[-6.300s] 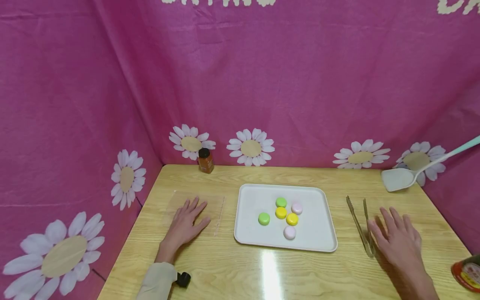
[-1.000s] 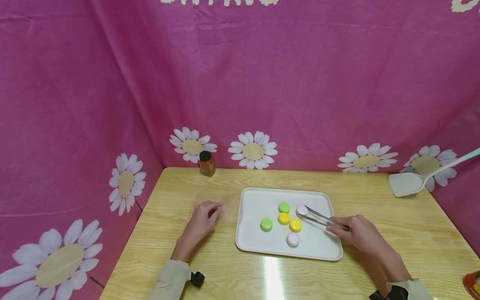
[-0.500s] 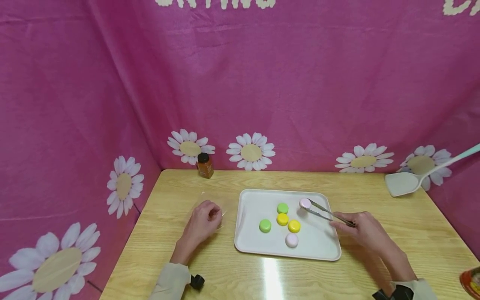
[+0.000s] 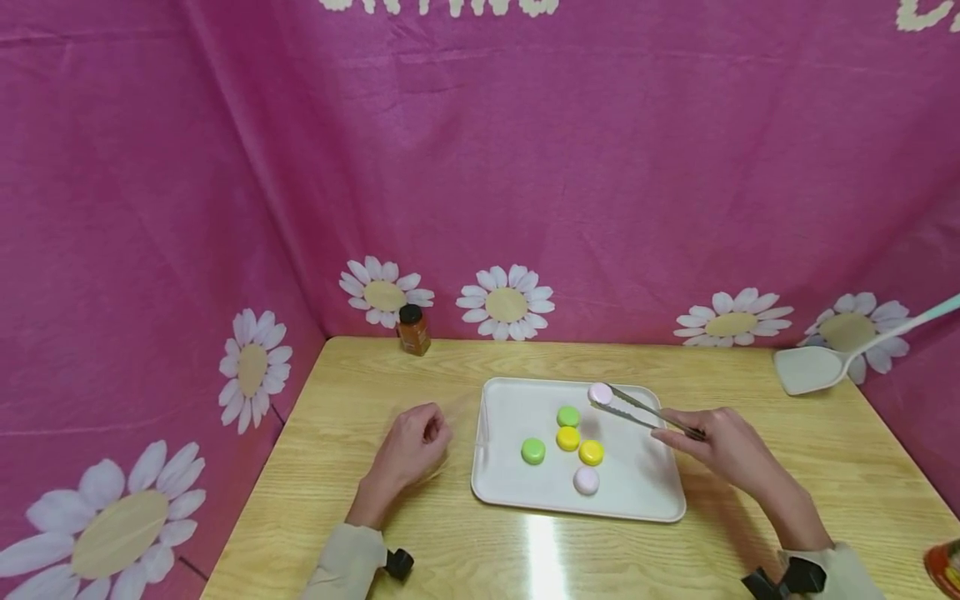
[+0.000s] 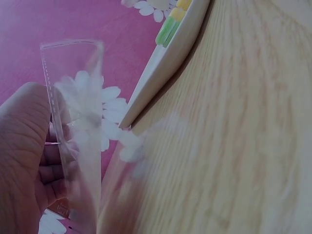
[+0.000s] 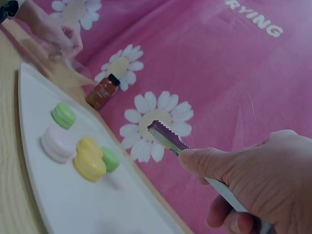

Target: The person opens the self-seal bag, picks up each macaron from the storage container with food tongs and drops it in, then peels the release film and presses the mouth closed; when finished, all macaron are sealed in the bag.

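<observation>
My right hand (image 4: 723, 446) grips metal tongs (image 4: 648, 408), whose tips hold a pale pink macaron (image 4: 600, 394) above the back right of the white tray (image 4: 637, 492). On the tray lie two green macarons (image 4: 533, 451), two yellow ones (image 4: 591, 452) and another pale pink one (image 4: 587, 480). Left of the tray, my left hand (image 4: 412, 442) pinches a clear plastic bag (image 5: 80, 146), which stands up from the fingers in the left wrist view. In the right wrist view the tongs (image 6: 168, 138) are seen from the side, and the held macaron cannot be made out.
A brown jar with a black lid (image 4: 414, 331) stands at the table's back left. At the back right is a white spatula (image 4: 813, 368) with a pale green handle. Part of a red can (image 4: 943, 567) shows at the right edge. A pink cloth surrounds the table.
Since the earliest frame, my right hand has taken up the tongs and my left hand the bag. Lately the pink macaron has risen off the tray in the tongs, and the bag has been lifted.
</observation>
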`<state>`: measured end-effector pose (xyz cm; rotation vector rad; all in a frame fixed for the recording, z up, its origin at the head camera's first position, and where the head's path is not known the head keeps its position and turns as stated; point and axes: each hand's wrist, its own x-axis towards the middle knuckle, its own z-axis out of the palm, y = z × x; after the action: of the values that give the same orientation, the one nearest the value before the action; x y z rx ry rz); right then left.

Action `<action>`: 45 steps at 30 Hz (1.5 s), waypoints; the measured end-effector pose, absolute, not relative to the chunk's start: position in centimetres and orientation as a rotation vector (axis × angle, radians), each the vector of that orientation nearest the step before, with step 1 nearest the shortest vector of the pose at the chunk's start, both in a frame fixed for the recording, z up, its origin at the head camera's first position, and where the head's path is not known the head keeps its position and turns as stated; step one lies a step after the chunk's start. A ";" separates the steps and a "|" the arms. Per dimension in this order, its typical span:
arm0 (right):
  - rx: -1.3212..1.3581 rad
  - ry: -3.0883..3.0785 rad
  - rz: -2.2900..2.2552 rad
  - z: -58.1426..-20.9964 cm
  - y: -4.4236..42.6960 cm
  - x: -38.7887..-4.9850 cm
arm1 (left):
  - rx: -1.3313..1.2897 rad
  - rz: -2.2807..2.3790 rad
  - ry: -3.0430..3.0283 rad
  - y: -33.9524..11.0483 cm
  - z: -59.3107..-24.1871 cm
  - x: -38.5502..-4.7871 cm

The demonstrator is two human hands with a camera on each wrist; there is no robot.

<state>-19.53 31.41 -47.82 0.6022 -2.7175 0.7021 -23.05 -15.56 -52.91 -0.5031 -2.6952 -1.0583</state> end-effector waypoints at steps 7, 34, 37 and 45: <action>0.691 -2.681 0.723 -46.8 29.4 -20.1 | -0.550 -1.053 -2.708 -15.1 -53.1 -23.0; 1.211 -2.728 0.549 -47.9 18.1 -23.3 | -0.607 -1.002 -2.671 -14.6 -53.3 -22.6; 1.243 -2.725 0.492 -47.9 17.0 -23.3 | -0.611 -0.990 -2.678 -14.5 -53.2 -22.5; 1.287 -2.712 0.425 -47.6 14.8 -23.9 | -0.603 -0.956 -2.663 -14.4 -53.0 -22.4</action>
<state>-23.93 14.76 -47.56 1.2873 -2.7116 0.4250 -22.44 -14.38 -53.02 -0.6031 -2.6630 -0.9557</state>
